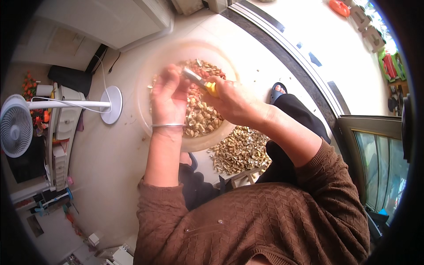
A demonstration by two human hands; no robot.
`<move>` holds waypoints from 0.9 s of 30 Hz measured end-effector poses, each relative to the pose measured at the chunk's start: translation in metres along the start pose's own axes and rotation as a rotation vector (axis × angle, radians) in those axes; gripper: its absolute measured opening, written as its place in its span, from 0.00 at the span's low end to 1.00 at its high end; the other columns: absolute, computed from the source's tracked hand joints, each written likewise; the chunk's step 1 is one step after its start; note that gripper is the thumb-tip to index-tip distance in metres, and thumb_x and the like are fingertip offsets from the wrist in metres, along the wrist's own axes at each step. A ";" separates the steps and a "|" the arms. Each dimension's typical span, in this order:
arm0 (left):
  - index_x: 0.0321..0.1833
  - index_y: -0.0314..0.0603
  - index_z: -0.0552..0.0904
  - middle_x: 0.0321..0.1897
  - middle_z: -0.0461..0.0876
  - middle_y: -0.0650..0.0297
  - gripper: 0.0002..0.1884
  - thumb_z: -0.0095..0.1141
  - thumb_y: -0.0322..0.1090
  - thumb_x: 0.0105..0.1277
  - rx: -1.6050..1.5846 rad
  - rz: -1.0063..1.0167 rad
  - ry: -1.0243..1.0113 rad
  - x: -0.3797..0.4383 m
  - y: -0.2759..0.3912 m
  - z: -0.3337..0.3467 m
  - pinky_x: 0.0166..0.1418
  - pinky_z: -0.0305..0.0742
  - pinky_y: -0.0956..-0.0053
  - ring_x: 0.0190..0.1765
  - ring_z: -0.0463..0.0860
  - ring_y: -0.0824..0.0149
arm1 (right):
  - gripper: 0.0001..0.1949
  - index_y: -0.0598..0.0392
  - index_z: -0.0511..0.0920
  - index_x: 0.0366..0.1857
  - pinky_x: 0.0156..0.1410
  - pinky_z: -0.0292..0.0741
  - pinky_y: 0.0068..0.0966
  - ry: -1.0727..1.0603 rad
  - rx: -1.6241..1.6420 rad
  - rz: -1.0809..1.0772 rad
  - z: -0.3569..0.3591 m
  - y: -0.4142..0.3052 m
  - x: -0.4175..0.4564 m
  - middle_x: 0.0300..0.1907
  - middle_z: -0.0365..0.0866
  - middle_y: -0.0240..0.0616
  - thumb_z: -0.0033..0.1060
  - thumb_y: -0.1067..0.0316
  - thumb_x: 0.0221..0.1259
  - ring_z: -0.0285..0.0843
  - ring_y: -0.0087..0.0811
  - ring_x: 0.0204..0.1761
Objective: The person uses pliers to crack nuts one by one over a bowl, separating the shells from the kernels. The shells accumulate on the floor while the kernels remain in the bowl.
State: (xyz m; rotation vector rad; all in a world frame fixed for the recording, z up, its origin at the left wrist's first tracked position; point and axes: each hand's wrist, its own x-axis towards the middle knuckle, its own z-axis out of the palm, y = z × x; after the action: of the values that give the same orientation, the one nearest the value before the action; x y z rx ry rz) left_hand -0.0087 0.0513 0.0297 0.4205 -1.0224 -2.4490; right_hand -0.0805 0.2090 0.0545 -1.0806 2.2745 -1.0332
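My right hand (228,96) grips a yellow-handled metal tool (197,78), which looks like pliers. Its metal end points at the fingers of my left hand (170,89), which wears a silver bangle (168,125). Those fingers are bent and blurred, so whether they pinch a peanut cannot be made out. Both hands are above a wide translucent plastic basin (195,144). In the basin lie unshelled peanuts (200,119), with reddish peanut kernels (195,96) and pieces of shell among them.
A heap of peanut shells (241,149) covers the floor by the basin, between my feet. To the left, a white pedestal fan (111,105) lies across the view with its cord. A sliding-door track (285,49) runs along the right, near my blue clog (276,94).
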 end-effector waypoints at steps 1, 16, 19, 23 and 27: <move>0.48 0.37 0.78 0.41 0.81 0.62 0.09 0.56 0.25 0.65 -0.070 -0.037 0.007 0.001 0.001 -0.002 0.54 0.78 0.73 0.45 0.81 0.67 | 0.14 0.65 0.72 0.37 0.38 0.76 0.41 -0.006 0.049 0.023 0.000 0.002 0.001 0.26 0.80 0.55 0.56 0.61 0.62 0.81 0.50 0.30; 0.42 0.32 0.82 0.34 0.81 0.67 0.07 0.56 0.19 0.62 1.366 0.393 -0.105 0.009 0.017 -0.021 0.43 0.76 0.83 0.36 0.80 0.77 | 0.13 0.61 0.73 0.46 0.40 0.76 0.37 0.096 -0.136 0.043 -0.028 0.015 0.000 0.31 0.80 0.52 0.57 0.63 0.64 0.82 0.48 0.36; 0.43 0.31 0.82 0.34 0.82 0.66 0.07 0.54 0.21 0.65 1.187 0.200 -0.083 0.008 0.018 -0.016 0.44 0.77 0.82 0.35 0.80 0.76 | 0.14 0.61 0.73 0.46 0.39 0.76 0.37 0.097 -0.112 0.046 -0.030 0.014 -0.001 0.31 0.80 0.52 0.58 0.63 0.64 0.82 0.48 0.36; 0.43 0.33 0.83 0.33 0.82 0.64 0.08 0.56 0.23 0.62 1.328 0.073 -0.191 0.014 0.009 -0.032 0.42 0.78 0.78 0.33 0.80 0.72 | 0.13 0.61 0.73 0.45 0.39 0.76 0.38 0.118 -0.149 -0.002 -0.030 0.020 -0.004 0.30 0.80 0.52 0.58 0.63 0.63 0.82 0.49 0.36; 0.38 0.39 0.84 0.30 0.82 0.56 0.10 0.62 0.29 0.53 1.850 0.380 -0.312 0.020 -0.008 -0.028 0.43 0.76 0.68 0.33 0.80 0.60 | 0.13 0.59 0.74 0.45 0.39 0.76 0.38 0.133 -0.139 0.024 -0.032 0.024 -0.005 0.30 0.80 0.52 0.59 0.63 0.63 0.81 0.49 0.35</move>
State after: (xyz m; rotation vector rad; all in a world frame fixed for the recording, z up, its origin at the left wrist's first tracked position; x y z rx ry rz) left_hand -0.0153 0.0296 0.0029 0.2581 -2.8600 -0.5968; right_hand -0.1093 0.2376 0.0567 -1.0647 2.4908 -0.9768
